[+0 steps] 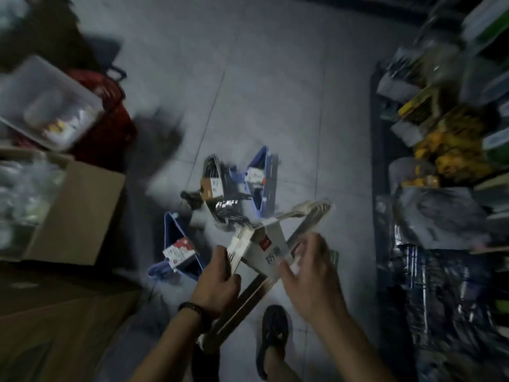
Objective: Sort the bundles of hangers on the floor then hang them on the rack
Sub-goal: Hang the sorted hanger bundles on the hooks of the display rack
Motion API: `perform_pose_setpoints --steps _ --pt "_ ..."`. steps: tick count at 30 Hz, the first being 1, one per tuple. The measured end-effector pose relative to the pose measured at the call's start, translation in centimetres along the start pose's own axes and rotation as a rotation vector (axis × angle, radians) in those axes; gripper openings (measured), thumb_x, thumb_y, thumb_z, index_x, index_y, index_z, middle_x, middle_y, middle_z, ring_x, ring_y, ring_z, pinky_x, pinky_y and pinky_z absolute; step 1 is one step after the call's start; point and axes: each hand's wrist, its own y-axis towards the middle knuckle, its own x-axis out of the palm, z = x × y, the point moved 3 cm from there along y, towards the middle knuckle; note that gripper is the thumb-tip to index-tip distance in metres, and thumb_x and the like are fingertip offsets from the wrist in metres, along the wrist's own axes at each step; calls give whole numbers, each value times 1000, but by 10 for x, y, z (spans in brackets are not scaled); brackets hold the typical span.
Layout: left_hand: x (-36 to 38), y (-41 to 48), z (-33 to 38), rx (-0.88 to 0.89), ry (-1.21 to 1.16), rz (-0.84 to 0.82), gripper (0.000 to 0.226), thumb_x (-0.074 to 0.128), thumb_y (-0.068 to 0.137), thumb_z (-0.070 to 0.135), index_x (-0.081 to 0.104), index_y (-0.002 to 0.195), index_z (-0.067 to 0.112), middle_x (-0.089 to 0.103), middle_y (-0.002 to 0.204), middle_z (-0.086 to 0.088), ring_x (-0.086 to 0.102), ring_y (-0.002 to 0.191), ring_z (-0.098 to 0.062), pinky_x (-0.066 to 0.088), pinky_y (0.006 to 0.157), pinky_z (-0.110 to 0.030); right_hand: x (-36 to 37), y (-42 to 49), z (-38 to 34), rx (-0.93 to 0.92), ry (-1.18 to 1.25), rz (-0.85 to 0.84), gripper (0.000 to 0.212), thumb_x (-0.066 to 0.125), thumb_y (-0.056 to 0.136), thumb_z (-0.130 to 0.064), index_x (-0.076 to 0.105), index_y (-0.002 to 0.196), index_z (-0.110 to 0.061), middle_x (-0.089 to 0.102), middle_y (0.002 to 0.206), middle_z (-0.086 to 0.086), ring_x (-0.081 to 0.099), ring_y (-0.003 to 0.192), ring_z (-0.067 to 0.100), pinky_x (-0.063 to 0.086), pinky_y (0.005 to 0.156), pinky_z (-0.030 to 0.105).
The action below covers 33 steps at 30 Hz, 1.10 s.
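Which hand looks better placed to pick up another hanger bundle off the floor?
Probably the right hand: it only rests loosely on the beige hanger bundle, while the left hand grips it. The picture is blurred, though.

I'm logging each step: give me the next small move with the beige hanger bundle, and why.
Probably close the right hand on the beige hanger bundle to steady it. The left hand already grips it, while the right looks blurred, its grip unclear. Blue bundles remain on the floor.

left hand [217, 282] — grip closed | right hand [308, 274] — fingers spread, blurred
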Motion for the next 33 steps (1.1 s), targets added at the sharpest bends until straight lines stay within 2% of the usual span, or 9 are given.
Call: perform_pose_setpoints --steps 2,6,8,12,17,21,24,27,33 --pt "-34 -31 45 128 111 -50 32 59 87 12 42 113 22 63 100 -2 62 83 -19 56 73 -42 -62 -6 -39 -154 -72 119 67 76 84 -48 38 136 -28 43 132 -3 46 118 12 50 98 30" --pt "-82 -92 124 370 306 -134 45 60 85 18 39 122 34 64 115 2 62 92 -12 55 80 -31 -144 -34 -88 -249 -273 -85 100 80 73 -63 32 155 -29 29 157 -4 17 149 18 24 124 43" --pt "-98 -117 158 480 380 -158 50 63 89 13 38 124 38 60 117 7 57 94 -7 44 79 -19 -175 -53 -104 -224 -263 -151 107 83 69 -64 29 157 -34 26 164 -5 17 153 16 22 124 40" --pt "-117 -158 226 715 560 -193 51 76 85 31 44 125 33 61 117 12 59 98 -8 40 76 -13 -233 -101 -121 -162 -97 -172 99 94 62 -53 46 148 -36 55 143 -17 54 126 5 47 106 26" --pt "-99 -190 308 913 738 -198 53 68 68 53 47 114 38 70 108 10 69 96 -17 57 81 -40 -281 -147 -96 -62 112 33 94 98 53 -52 59 135 -29 63 128 -19 62 115 3 50 103 26" --pt "-59 -223 378 973 900 331 63 69 68 48 50 127 39 50 130 1 47 121 -30 37 101 -49 -321 -181 -52 16 460 313 70 101 58 -27 68 119 -27 76 109 -17 71 102 2 56 97 32" --pt "-18 -264 403 1015 432 569 69 76 69 38 48 131 32 35 142 -6 34 128 -34 32 103 -51 -351 -208 -15 76 715 548 59 99 62 -15 71 113 -25 80 102 -7 77 95 14 60 91 44" --pt "41 -271 414 875 -43 371 75 86 72 44 43 129 24 38 137 -5 40 126 -28 34 102 -37 -380 -231 19 139 981 682 66 98 61 -21 72 121 -17 79 110 5 77 99 25 59 93 55" --pt "137 -296 493 620 -505 -543 77 84 76 57 54 138 23 70 127 1 70 112 -18 56 95 -41 -426 -270 59 164 1306 735 59 98 62 -24 76 116 -13 78 108 16 76 98 39 57 89 68"
